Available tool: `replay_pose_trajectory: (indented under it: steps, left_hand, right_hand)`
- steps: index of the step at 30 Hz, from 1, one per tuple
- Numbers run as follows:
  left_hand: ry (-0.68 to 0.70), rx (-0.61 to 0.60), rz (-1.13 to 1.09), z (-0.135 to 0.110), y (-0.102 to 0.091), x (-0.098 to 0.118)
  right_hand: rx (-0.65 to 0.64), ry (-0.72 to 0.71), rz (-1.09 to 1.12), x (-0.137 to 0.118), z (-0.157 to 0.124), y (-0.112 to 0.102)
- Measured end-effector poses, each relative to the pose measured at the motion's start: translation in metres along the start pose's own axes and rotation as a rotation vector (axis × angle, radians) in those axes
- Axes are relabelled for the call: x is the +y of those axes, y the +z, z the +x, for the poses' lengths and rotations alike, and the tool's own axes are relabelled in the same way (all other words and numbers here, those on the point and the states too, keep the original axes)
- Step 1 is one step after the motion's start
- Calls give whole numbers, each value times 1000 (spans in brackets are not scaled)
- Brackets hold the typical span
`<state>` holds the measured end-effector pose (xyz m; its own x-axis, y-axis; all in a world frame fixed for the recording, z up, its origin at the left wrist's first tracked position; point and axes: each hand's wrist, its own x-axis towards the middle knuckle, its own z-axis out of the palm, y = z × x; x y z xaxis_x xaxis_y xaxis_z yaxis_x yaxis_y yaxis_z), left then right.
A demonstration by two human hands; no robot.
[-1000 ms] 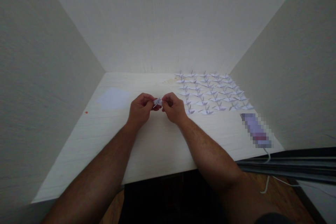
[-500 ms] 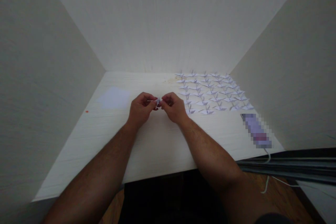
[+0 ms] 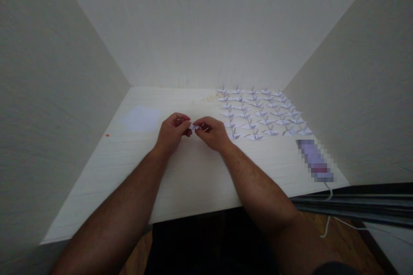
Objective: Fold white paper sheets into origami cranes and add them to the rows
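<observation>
Between my two hands is a small folded white paper (image 3: 194, 127), mostly hidden by the fingers. My left hand (image 3: 173, 133) pinches it from the left with thumb and fingertips. From the other side my right hand (image 3: 212, 132) grips it with the thumb and fingers closed together. Both hands hover just over the middle of the white table (image 3: 196, 180). To the right of my right hand stand several white paper cranes (image 3: 254, 114), lined up in rows.
White paper (image 3: 140, 118) lies on the table's left side, with a small orange speck (image 3: 107, 135) near the left edge. A phone-like device (image 3: 314, 161), blurred out, rests at the right with a white cable (image 3: 328, 191). Walls (image 3: 206, 38) enclose the back and sides.
The fingers have shifted around the folded paper, and less of it shows now. My right fingertips have moved slightly left, closer to the left hand. The cranes stay put.
</observation>
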<state>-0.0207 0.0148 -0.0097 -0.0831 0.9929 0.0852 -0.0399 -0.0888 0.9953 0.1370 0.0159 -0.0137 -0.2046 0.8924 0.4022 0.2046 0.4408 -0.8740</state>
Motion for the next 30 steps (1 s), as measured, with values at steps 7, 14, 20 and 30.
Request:
replay_pose_trajectory:
  steps: [7,14,20,30]
  left_hand:
    - [290,-10,165,-5,-2,3]
    - [351,-42,355,-5,-3,1]
    - [220,-27,194,-6,1,1]
    - [267,-62,173,-9,1,3]
  right_hand:
    - [45,204,59,8,2,2]
    - [-5,269,121,6,2,0]
    - [31,275,159,6,3,0]
    - [40,313,273,1,3,-1]
